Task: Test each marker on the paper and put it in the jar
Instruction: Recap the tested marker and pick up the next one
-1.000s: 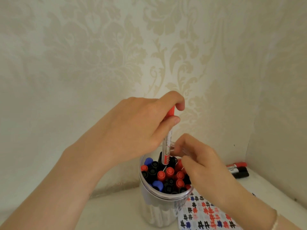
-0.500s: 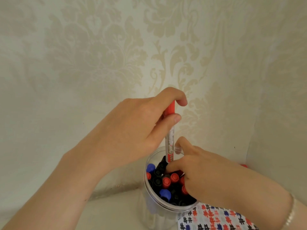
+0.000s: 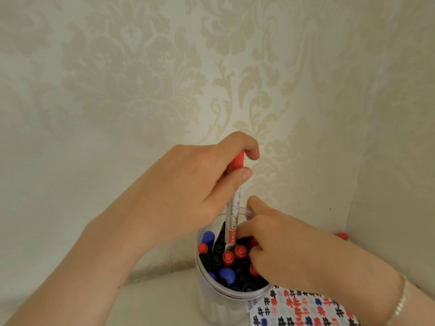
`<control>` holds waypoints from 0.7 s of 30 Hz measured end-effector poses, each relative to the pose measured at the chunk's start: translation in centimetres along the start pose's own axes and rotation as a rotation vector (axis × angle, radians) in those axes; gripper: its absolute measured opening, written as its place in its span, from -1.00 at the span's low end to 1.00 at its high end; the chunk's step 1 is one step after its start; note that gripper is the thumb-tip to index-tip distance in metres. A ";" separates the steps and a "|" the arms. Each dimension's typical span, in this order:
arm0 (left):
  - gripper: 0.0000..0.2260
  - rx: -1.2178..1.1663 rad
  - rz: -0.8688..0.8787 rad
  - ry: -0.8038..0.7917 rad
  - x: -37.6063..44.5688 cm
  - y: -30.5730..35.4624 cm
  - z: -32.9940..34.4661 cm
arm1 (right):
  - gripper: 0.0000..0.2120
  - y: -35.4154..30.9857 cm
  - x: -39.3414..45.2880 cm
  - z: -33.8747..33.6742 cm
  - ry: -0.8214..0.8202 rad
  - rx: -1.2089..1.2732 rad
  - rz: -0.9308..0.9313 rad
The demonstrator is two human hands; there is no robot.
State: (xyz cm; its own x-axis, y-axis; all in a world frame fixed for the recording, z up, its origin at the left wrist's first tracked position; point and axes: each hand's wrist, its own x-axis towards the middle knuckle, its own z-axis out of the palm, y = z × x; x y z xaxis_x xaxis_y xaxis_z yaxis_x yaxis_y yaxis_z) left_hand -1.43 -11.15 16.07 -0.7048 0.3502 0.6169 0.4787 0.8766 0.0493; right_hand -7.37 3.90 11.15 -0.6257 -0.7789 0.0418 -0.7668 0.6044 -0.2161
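L hand [image 3: 188, 196] grips the red marker [image 3: 234, 203] near its cap, thumb and index pinched round it, barrel nearly upright w/ the lower end down among the caps in the jar [image 3: 211, 288]. R hand [image 3: 289, 252] is reaching into the jar mouth, fingers curled among the caps beside the marker's lower end; can't tell if it's pinching anything or just nudging markers aside to make room.

Vs a sec ago: marker has dropped lower, its tip now down at cap level instead of hanging above the rim. R hand has gone from the rim to deeper inside, now covering the right part of the jar. View has also shifted, so the spare markers [image 3: 341, 236] by the wall are mostly hidden behind my R wrist, only a red bit showing.

My read: this marker is already tested and I'm at the insert step, approx halfway in. Jar is packed tight w/ red, blue, black caps, so it needs a gap opened before it'll slide down; forcing it could jam or tip the jar. Paper [image 3: 301, 309] w/ hash marks lies just beside the jar base, front right. At least one marker by the wall left to do.
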 end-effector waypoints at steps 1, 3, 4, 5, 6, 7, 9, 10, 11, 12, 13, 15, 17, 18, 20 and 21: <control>-0.82 0.023 0.003 -0.004 0.0 0.0 0.0 | -0.87 0.1 0.0 0.0 0.012 0.014 0.000; -0.82 0.055 -0.003 -0.014 0.0 0.1 -0.1 | -0.88 0.2 0.1 0.1 0.036 0.057 0.008; -0.83 0.075 -0.006 -0.020 0.0 0.1 -0.1 | -0.84 0.2 0.2 0.2 0.047 0.082 0.015; -0.83 0.098 -0.004 -0.026 0.0 0.2 -0.1 | -0.79 0.3 0.3 0.2 0.057 0.105 0.020; -0.83 0.116 -0.002 -0.030 0.0 0.3 -0.1 | -0.76 0.5 0.5 0.2 0.070 0.124 0.022; -0.83 0.129 0.001 -0.030 0.1 0.3 -0.2 | -0.74 0.6 0.7 0.3 0.083 0.137 0.023; -0.83 0.153 0.003 -0.020 0.2 0.3 -0.2 | -0.71 1.0 1.0 0.3 0.101 0.148 0.026; -0.82 0.167 0.004 -0.014 0.2 0.2 -0.3 | -0.70 1.1 1.2 0.4 0.102 0.152 0.027; -0.82 0.177 0.001 -0.010 0.2 0.1 -0.4 | -0.70 1.2 1.3 0.5 0.098 0.160 0.028; -0.82 0.185 -0.005 -0.008 0.2 0.0 -0.5 | -0.69 1.3 1.3 0.5 0.095 0.169 0.029; -0.83 0.194 -0.012 -0.006 0.1 -0.1 -0.5 | -0.70 1.2 1.4 0.5 0.091 0.173 0.028; -0.82 0.214 -0.020 -0.004 0.1 -0.2 -0.6 | -0.72 1.0 1.4 0.4 0.065 0.171 0.020; -0.81 0.230 -0.026 -0.010 0.1 -0.2 -0.7 | -0.70 0.8 1.5 0.2 0.023 0.156 0.011; -0.80 0.229 -0.029 -0.012 0.1 -0.2 -0.7 | -0.68 0.6 1.5 0.1 0.007 0.142 0.008; -0.83 0.193 -0.047 -0.012 0.1 -0.2 -0.8 | -0.66 0.5 1.4 0.0 -0.012 0.116 0.010; -0.85 0.161 -0.056 -0.010 0.0 -0.2 -0.8 | -0.66 0.5 1.4 -0.1 -0.017 0.107 0.014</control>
State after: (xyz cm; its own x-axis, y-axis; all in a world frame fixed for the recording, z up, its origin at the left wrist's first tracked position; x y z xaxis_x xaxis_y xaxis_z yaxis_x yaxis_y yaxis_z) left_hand -1.11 -11.63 16.69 -0.7336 0.3015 0.6091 0.3488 0.9362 -0.0433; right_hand -8.61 3.17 11.18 -0.6329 -0.7739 0.0222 -0.7379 0.5944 -0.3197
